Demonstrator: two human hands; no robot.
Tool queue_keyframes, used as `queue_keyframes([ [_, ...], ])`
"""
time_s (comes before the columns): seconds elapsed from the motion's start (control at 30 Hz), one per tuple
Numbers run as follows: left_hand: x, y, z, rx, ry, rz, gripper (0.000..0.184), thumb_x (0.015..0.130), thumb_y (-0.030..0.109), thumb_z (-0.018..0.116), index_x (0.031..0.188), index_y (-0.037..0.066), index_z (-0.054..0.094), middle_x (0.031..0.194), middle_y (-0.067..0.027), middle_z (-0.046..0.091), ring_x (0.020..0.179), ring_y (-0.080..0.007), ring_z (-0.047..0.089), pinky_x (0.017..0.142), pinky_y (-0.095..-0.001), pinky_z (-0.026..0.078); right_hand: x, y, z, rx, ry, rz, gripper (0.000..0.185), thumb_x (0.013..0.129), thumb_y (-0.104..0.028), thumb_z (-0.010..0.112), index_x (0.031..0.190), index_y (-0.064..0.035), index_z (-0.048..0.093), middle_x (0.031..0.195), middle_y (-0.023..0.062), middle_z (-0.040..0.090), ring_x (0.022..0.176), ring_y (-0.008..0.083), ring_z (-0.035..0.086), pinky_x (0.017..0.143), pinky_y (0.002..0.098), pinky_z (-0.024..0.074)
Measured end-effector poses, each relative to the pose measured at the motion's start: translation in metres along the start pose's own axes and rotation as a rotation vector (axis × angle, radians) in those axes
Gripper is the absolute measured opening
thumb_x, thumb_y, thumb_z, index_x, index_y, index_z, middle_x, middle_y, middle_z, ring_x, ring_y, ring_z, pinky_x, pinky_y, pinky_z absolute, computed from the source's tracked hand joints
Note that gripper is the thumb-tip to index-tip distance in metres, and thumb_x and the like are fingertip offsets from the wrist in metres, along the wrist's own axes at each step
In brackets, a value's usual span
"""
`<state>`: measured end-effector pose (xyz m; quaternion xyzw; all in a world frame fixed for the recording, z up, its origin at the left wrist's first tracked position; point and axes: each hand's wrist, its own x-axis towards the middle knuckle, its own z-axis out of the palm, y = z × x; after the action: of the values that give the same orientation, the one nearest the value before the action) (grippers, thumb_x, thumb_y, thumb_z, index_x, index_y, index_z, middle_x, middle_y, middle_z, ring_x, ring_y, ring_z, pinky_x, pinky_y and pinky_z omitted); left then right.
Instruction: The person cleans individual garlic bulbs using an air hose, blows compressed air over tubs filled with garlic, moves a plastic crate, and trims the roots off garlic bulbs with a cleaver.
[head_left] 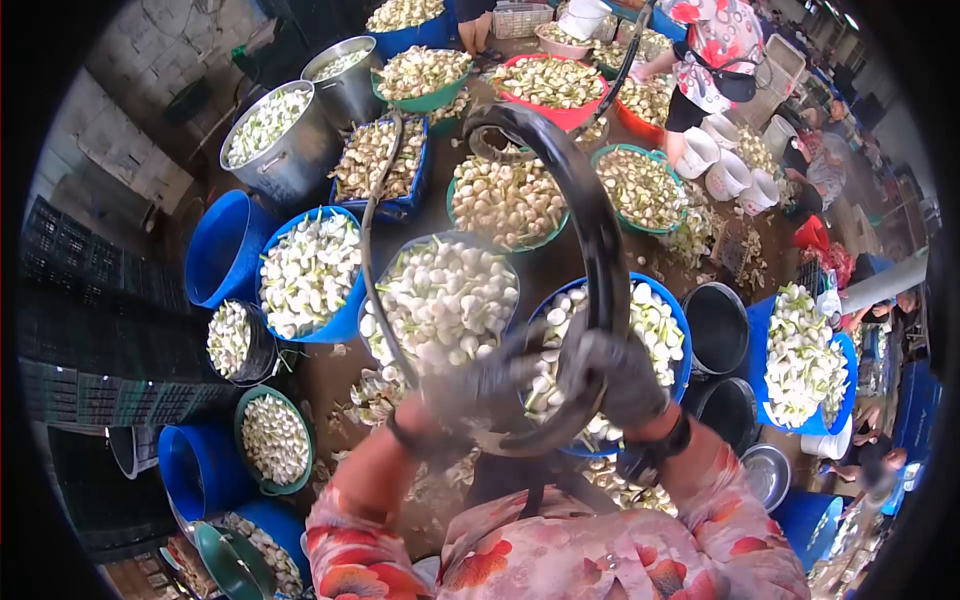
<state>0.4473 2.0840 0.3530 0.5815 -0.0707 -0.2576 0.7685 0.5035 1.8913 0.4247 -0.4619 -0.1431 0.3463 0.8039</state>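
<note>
My right hand (625,380), in a dark glove, is closed round a thick black hose (605,230). The hose arches up in front of me and curls at its upper end. Its lower part bends to the left beneath my hands. My left hand (455,395), also gloved, is beside this lower bend; motion blur hides its grip. A thinner dark hose (371,240) runs down to the left hand. Behind the hands stand a tub of white bulbs (450,290) and a blue tub (683,325) holding white bulbs with green stems.
Several tubs and metal pots of bulbs surround me. An empty blue tub (225,250) stands left, and black buckets (717,328) stand right. A person in a patterned top (722,55) is at the upper right beside white buckets (728,175). Bulb scraps lie on the floor.
</note>
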Motion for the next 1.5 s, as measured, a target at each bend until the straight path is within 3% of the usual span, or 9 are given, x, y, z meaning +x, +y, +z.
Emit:
queue_keyframes([
  [0.07,-0.034,-0.05,0.021,-0.009,-0.009,-0.229,0.081,0.07,0.027,0.082,0.138,0.005,0.043,0.135,-0.017,0.048,0.131,-0.0338,0.041,0.106,-0.0377,0.036,0.024,-0.033,0.008,0.323,0.017,0.066,0.027,0.091,-0.034,0.061,0.099,-0.0083,0.056,0.075,-0.0028,0.053,0.062,0.0091,0.053,0.056,0.0279,0.047],
  [0.17,-0.041,-0.069,0.058,0.101,0.047,0.042,0.065,0.07,0.035,0.08,0.124,0.007,0.056,0.118,-0.0144,0.06,0.116,-0.0317,0.055,0.096,-0.0389,0.043,0.046,-0.065,0.011,0.386,0.011,0.035,0.023,0.094,-0.029,0.058,0.103,-0.0082,0.054,0.079,-0.0028,0.052,0.063,0.008,0.053,0.055,0.0278,0.0478],
  [0.23,-0.038,-0.108,0.054,0.909,0.362,0.145,0.048,0.069,0.037,0.079,0.105,0.009,0.066,0.098,-0.0114,0.066,0.093,-0.0295,0.062,0.083,-0.0388,0.046,0.053,-0.076,0.006,0.42,-0.015,0.02,0.024,0.094,-0.03,0.058,0.102,-0.0081,0.054,0.08,-0.0022,0.052,0.065,0.0095,0.053,0.056,0.029,0.0472],
  [0.4,-0.014,-0.174,0.011,0.788,0.66,0.213,0.03,0.063,0.03,0.08,0.081,0.01,0.068,0.079,-0.0106,0.065,0.077,-0.0295,0.061,0.07,-0.0389,0.047,0.063,-0.107,-0.024,0.526,-0.136,-0.098,0.029,0.097,-0.029,0.053,0.109,-0.0032,0.051,0.086,0.0004,0.053,0.069,0.0119,0.055,0.061,0.0317,0.0501],
  [0.67,-0.007,0.007,0.034,1.239,0.552,0.38,0.034,0.061,0.02,0.082,0.087,0.008,0.062,0.074,-0.0103,0.063,0.07,-0.0312,0.063,0.064,-0.0392,0.05,0.029,-0.116,-0.035,0.48,-0.064,-0.285,0.058,0.091,-0.034,0.061,0.133,-0.0012,0.038,0.095,0.0077,0.058,0.086,0.0206,0.062,0.087,0.0475,0.054],
  [0.83,0.059,0.06,0.055,1.001,0.668,0.366,0.035,0.072,0.016,0.077,0.103,0.006,0.063,0.081,-0.0108,0.067,0.072,-0.0248,0.067,0.068,-0.0328,0.053,0.027,-0.067,-0.027,0.132,-0.113,-0.05,0.065,0.089,-0.035,0.064,0.139,-0.0034,0.038,0.122,0.0111,0.057,0.117,0.0211,0.054,0.101,0.0377,0.043],
  [0.97,0.106,0.091,0.029,0.325,0.65,0.494,0.032,0.084,0.009,0.068,0.112,0.005,0.052,0.089,-0.0008,0.06,0.074,-0.0106,0.057,0.065,-0.0265,0.049,0.052,-0.06,-0.075,-0.093,0.034,-0.302,0.072,0.089,-0.031,0.065,0.146,-0.0054,0.03,0.149,0.0081,0.034,0.137,0.0204,0.032,0.113,0.0404,0.0253],
  [1.17,0.146,0.124,-0.025,-0.317,0.817,0.525,0.018,0.088,0.013,0.066,0.1,0.007,0.054,0.079,-0.0037,0.057,0.068,-0.0157,0.059,0.061,-0.0291,0.051,0.089,0.051,-0.113,-0.817,-0.067,-0.394,0.095,0.076,-0.02,0.08,0.148,-0.0072,0.019,0.141,0.014,0.042,0.131,0.0265,0.039,0.11,0.0392,0.0312],
  [1.5,0.151,0.123,-0.063,-0.333,0.456,0.537,0.05,0.091,0.04,0.061,0.125,0.006,0.049,0.109,-0.0083,0.06,0.097,-0.0206,0.06,0.089,-0.0365,0.049,0.148,0.064,-0.115,-1.077,0.245,-0.491,0.043,0.083,-0.031,0.072,0.113,-0.003,0.059,0.098,0.0116,0.067,0.089,0.0208,0.063,0.082,0.0325,0.05],
])
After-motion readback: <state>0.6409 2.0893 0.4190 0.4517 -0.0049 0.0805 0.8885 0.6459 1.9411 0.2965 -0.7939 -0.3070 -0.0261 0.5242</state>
